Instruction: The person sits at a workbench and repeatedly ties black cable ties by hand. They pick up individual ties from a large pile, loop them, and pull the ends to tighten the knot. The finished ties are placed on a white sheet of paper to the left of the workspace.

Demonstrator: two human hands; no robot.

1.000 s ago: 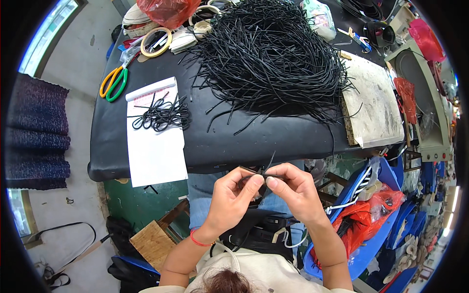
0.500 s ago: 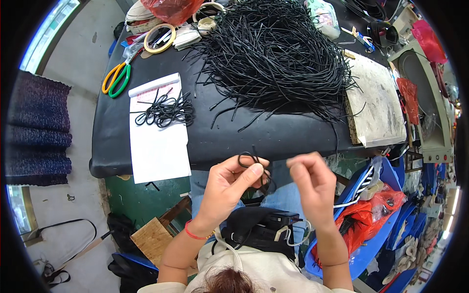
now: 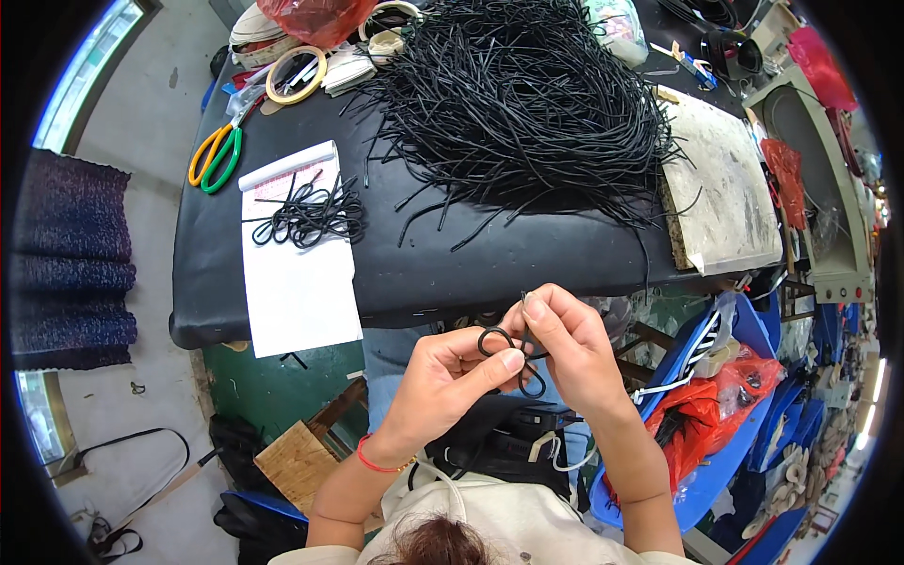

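Note:
A thin black cord (image 3: 533, 379), bent into loops, is between my two hands in front of the table edge. My left hand (image 3: 454, 373), with a red string on its wrist, pinches the cord where the loops cross. Thumb and fingers of my right hand (image 3: 569, 340) are closed on an upper part of the cord. Beyond them on the table lies a large tangled heap of black cords (image 3: 527, 113). Several looped black cords (image 3: 311, 213) rest on a white paper pad (image 3: 299, 301) at the left.
Scissors with orange and green handles (image 3: 217, 158) and a tape roll (image 3: 296, 75) lie at the far left of the black table (image 3: 414, 282). A stained pale board (image 3: 720, 188) sits at the right. Below it stands a blue bin (image 3: 612, 504) holding red plastic bags (image 3: 716, 405).
My right hand has moved left and now grips the cord beside my left hand. The cord's loops have turned and lie slightly lower. The whole view has shifted a little.

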